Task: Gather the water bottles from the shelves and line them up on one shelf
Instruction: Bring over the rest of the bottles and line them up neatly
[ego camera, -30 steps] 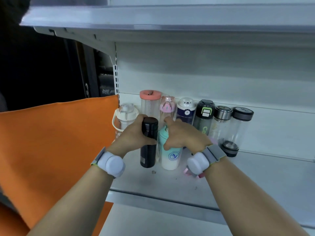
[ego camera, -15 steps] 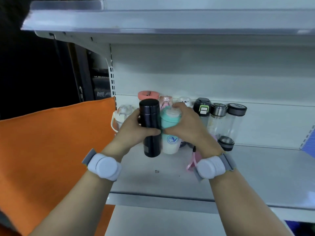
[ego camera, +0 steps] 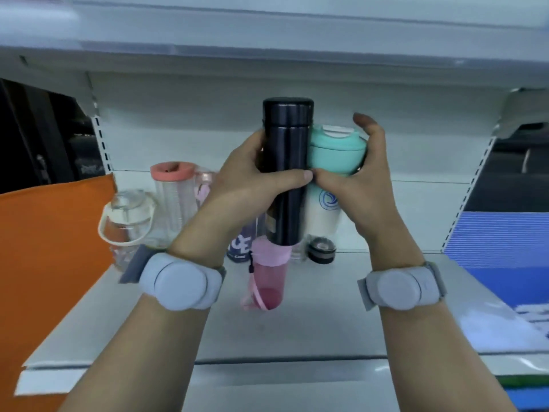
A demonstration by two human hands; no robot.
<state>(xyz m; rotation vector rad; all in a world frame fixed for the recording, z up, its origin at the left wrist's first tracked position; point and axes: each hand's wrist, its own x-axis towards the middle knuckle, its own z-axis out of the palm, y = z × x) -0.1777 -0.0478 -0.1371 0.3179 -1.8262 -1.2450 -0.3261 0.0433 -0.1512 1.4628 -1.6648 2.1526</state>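
The left hand (ego camera: 249, 179) is wrapped round a tall black bottle (ego camera: 286, 171), thumb across the front, fingers behind it. The right hand (ego camera: 356, 185) grips a white cup-shaped bottle w/ a mint green lid (ego camera: 332, 162); the thumb sits on the front below the lid & the fingers curl round the far side, w/ one fingertip sticking up. Both bottles are upright, touching side by side, held up in the air above the shelf (ego camera: 312, 328) & in front of its white back wall. The two thumbs touch at the spot where the bottles meet. Each wrist has a gray round band, left wrist band (ego camera: 178, 281) & right wrist band (ego camera: 404, 288). On the shelf under the hands stands a pink see-through bottle (ego camera: 269, 278) w/ a pink strap hanging down its side. Behind it are more bottles, partly hidden by the hands: a dark blue one w/ white letters (ego camera: 240, 243) & a dark round cap (ego camera: 320, 251) low down on the shelf. To the left, near the back, is a clear tall bottle w/ a pink-red lid (ego camera: 175, 194), & beside that a clear jug w/ a white loop handle (ego camera: 127, 221). An orange sheet (ego camera: 44, 263) stands at the shelf's left end & a blue panel (ego camera: 505, 257) at the right end. Another shelf (ego camera: 267, 34) runs across above.
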